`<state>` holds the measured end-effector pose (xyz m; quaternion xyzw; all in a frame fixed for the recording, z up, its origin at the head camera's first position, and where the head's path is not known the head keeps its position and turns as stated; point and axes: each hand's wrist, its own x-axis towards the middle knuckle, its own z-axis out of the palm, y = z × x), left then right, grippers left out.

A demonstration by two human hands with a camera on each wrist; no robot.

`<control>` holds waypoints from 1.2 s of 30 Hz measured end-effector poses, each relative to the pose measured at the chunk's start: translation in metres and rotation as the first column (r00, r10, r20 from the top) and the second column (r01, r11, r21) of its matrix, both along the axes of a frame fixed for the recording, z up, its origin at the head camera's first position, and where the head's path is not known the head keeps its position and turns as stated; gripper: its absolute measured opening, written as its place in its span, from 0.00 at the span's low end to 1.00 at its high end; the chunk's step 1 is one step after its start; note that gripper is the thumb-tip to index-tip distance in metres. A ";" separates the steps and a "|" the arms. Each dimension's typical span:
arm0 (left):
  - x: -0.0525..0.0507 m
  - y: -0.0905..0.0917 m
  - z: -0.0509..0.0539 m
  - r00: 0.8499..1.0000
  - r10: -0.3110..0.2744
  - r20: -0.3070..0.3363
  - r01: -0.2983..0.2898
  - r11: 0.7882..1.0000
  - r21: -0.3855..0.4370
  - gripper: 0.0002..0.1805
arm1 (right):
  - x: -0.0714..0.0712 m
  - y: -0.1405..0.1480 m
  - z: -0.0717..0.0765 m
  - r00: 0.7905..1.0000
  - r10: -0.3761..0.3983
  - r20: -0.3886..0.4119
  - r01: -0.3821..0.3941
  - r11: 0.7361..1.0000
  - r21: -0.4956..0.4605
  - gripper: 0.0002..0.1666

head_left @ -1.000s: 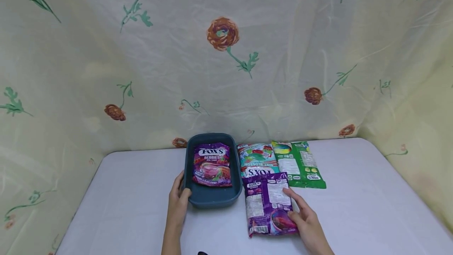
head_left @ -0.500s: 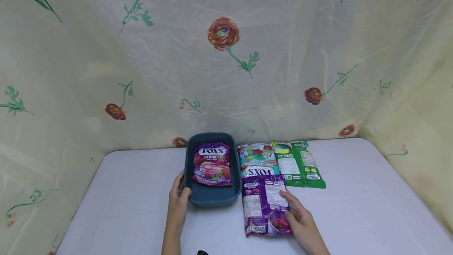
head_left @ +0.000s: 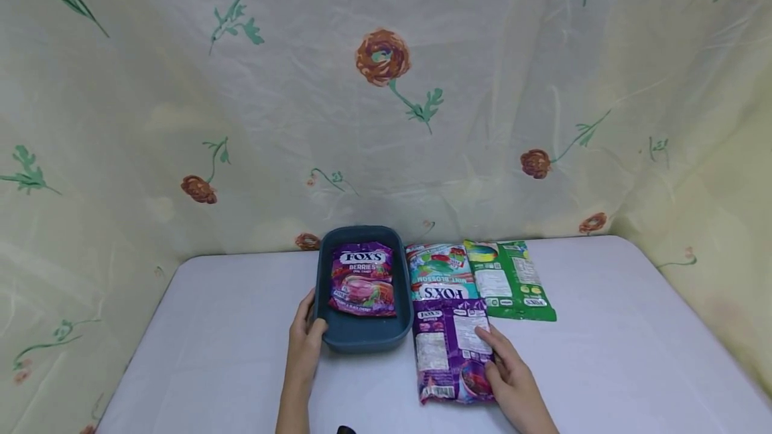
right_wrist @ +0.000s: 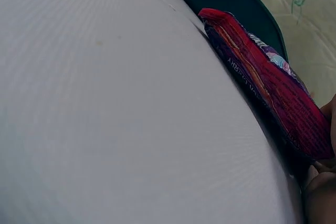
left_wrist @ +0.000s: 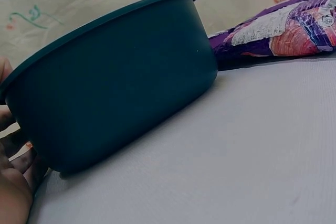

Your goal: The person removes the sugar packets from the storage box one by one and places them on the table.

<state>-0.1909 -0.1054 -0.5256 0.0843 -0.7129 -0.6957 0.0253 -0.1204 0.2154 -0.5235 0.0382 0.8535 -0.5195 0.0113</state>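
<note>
My left hand (head_left: 305,347) grips the left side of a dark blue-green plastic tub (head_left: 362,339), thumb over the rim. Inside the tub a purple berries candy bag (head_left: 362,286) lies face up. Right of the tub lies a second purple candy bag (head_left: 443,360), its printed back facing up. My right hand (head_left: 515,384) holds that bag by its right edge, thumb and fingers on it. In the left wrist view the tub wall (left_wrist: 115,82) hides the inside. The right wrist view shows the bag's end (right_wrist: 273,87) low over the cloth, with my right hand partly cut off.
A mint candy bag (head_left: 440,273) lies behind the held bag, which overlaps its near edge. Beside it on the right is a green candy bag (head_left: 512,280). A white cloth covers the table (head_left: 615,353); a flowered curtain (head_left: 458,153) rises behind.
My right hand has slid the second purple bag slightly left, closer to the tub, and has nearly stopped. The left hand and tub have stayed in place.
</note>
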 end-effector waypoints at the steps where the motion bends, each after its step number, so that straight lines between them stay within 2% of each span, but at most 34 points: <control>1: 0.000 0.000 0.000 1.000 -0.001 -0.001 0.001 1.000 0.003 0.34 | 0.000 0.000 0.000 1.000 -0.003 0.004 0.003 1.000 0.019 0.35; 5: 0.000 0.000 -0.002 1.000 -0.005 0.001 0.005 1.000 0.008 0.33 | 0.001 -0.001 0.002 1.000 -0.004 0.030 0.001 0.994 0.105 0.34; 11: 0.000 0.002 -0.002 1.000 0.003 0.006 -0.003 1.000 -0.011 0.34 | 0.002 0.000 0.002 1.000 0.011 0.006 -0.012 0.981 0.192 0.34; 19: 0.000 0.002 -0.001 1.000 0.008 0.000 -0.008 1.000 -0.020 0.34 | 0.004 -0.002 0.000 0.994 0.027 -0.108 -0.003 0.976 0.220 0.37; 24: 0.000 0.000 -0.001 1.000 0.004 -0.014 -0.005 1.000 -0.018 0.34 | 0.005 -0.002 -0.004 0.987 0.026 -0.155 0.004 0.981 0.193 0.37; 36: 0.000 -0.001 0.000 1.000 -0.006 0.005 0.006 1.000 -0.004 0.34 | 0.002 -0.003 -0.001 0.999 -0.002 -0.034 0.006 0.990 0.138 0.36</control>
